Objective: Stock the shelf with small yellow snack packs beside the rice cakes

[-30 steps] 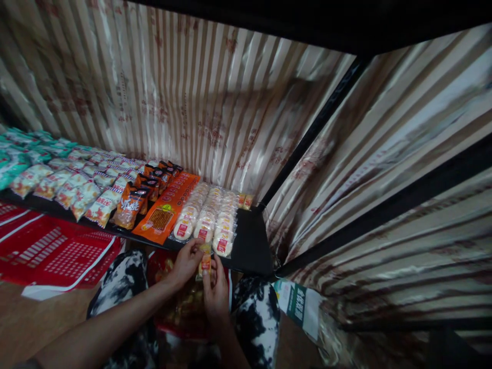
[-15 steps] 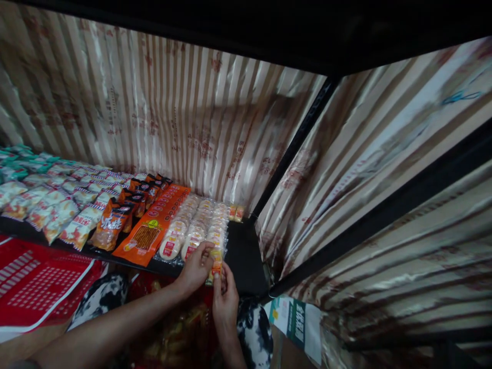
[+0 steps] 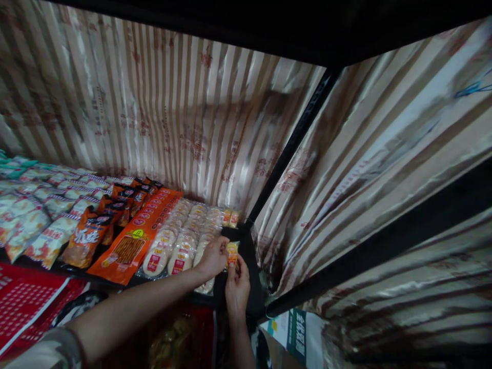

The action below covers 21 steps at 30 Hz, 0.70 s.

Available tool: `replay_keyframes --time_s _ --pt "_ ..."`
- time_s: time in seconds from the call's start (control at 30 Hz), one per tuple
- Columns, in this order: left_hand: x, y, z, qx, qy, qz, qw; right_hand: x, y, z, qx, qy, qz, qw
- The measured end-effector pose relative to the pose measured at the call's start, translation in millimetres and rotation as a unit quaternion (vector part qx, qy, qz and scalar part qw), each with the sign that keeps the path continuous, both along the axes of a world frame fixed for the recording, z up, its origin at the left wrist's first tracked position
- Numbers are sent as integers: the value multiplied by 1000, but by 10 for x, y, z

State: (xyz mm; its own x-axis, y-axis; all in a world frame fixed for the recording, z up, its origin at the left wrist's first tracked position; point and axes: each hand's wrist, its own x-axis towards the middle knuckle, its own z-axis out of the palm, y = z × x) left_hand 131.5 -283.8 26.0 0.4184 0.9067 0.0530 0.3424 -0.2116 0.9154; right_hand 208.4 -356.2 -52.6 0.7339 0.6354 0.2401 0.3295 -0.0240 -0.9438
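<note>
Both hands (image 3: 212,258) (image 3: 237,288), fingers curled, hold a yellow packet (image 3: 232,252).

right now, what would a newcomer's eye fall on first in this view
Probably the long, bright orange packet, lying on the black shelf between the orange-and-black bags and the rows of round white snacks. Next, perhaps, the small yellow packet over the shelf's right end, held in the right grip with the left grip close beside it. Striped curtain fills the background.
</note>
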Motion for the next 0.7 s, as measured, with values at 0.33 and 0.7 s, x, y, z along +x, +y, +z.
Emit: replay_keyframes --time_s 0.33,0.7 --pt "489 384 18 -24 23 -11 999 414 553 -99 -29 -110 -52 992" --pt "853 671 -143 -52 -74 14 996 760 954 -172 -22 -156 -85 984"
